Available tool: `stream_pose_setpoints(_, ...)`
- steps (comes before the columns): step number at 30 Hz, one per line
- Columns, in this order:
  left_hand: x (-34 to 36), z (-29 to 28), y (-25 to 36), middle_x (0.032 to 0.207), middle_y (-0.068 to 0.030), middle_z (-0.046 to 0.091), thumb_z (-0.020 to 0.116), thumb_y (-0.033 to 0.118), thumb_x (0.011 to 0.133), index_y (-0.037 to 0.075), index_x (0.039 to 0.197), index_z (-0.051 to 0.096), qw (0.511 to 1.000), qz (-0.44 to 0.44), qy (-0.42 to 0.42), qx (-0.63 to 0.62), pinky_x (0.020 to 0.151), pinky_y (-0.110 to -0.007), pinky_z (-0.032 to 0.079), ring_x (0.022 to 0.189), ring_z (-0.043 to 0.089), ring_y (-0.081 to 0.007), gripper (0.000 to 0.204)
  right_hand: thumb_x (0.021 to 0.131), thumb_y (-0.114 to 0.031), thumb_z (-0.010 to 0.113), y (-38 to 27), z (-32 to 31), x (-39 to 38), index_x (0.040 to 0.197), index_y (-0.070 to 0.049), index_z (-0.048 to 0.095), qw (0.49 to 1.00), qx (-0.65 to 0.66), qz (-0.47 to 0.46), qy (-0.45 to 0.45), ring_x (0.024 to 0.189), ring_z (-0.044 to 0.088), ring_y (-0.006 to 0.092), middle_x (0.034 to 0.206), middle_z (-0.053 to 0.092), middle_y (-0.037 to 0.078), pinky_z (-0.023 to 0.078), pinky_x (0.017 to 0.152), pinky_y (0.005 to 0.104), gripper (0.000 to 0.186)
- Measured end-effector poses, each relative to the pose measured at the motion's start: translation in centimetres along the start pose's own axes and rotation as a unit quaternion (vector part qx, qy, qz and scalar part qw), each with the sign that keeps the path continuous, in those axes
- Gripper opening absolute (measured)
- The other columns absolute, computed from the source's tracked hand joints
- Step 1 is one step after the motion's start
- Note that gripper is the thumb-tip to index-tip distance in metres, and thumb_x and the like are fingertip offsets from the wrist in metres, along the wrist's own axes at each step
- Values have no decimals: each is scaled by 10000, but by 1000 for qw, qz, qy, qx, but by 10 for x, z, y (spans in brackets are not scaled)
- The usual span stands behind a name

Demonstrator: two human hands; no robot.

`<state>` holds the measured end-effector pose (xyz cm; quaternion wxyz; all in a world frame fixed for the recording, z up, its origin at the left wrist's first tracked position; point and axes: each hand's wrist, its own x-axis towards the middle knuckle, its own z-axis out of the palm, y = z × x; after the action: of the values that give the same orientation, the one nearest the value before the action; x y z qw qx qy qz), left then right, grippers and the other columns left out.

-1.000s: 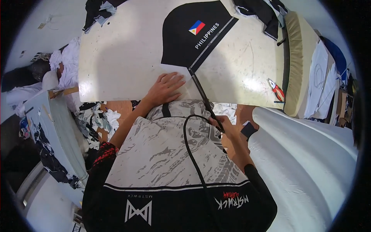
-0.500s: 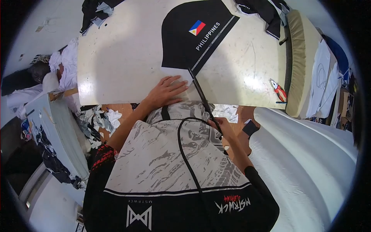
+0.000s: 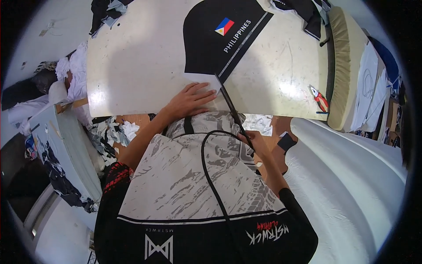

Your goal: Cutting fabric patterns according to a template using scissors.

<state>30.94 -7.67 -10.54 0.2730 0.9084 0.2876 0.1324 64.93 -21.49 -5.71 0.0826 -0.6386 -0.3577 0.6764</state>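
Resting flat with its fingers loosely spread, my left hand (image 3: 192,100) lies just on my side of the black panel (image 3: 201,46), over a thin pale sheet (image 3: 200,77) that meets the panel's near edge. My right hand (image 3: 255,141), nearer me and to the right of the panel, is curled round a long black piece (image 3: 230,102) (strip or rod, I can't tell which) whose far end reaches the panel's near corner. Should I tug that piece unevenly, I judge the panel could skew or crease, since I press beside it rather than on it; the black cord (image 3: 203,158) looping over my shirt (image 3: 176,180), closer to me than the panel, might snag on my right hand. The panel looks like flat, matte cloth: one side bulges smoothly, the other runs straight beside a narrow pale stripe (image 3: 246,42), with a small flag print (image 3: 224,27) between. Beneath it, the cream tabletop (image 3: 140,57) looks hard, scuffed and slightly glossy, offering little grip, I think. Red-handled pliers (image 3: 319,99) lie well right of the panel.
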Motion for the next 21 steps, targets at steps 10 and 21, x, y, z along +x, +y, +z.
stream_pose_setpoints(10, 1, 0, -1, 1603, 7, 515, 781, 398, 917, 182, 1538, 516, 1000, 4, -8, 3, 1229, -490, 331, 1526, 389, -286, 708, 930, -500, 797, 0, -2, 0, 711, -64, 688, 999, -1, 35, -5, 505, 483, 52, 558, 545, -31, 324, 487, 254, 500)
stream_pose_setpoints(21, 2, 1, -3, 1616, 1, 499, 813, 391, 885, 178, 1535, 532, 1000, 11, -10, 4, 1227, -486, 331, 1521, 391, -287, 740, 1012, -389, 737, 0, -6, -5, 719, -54, 699, 998, 29, 52, -23, 562, 406, 27, 613, 513, -72, 249, 507, 268, 447)
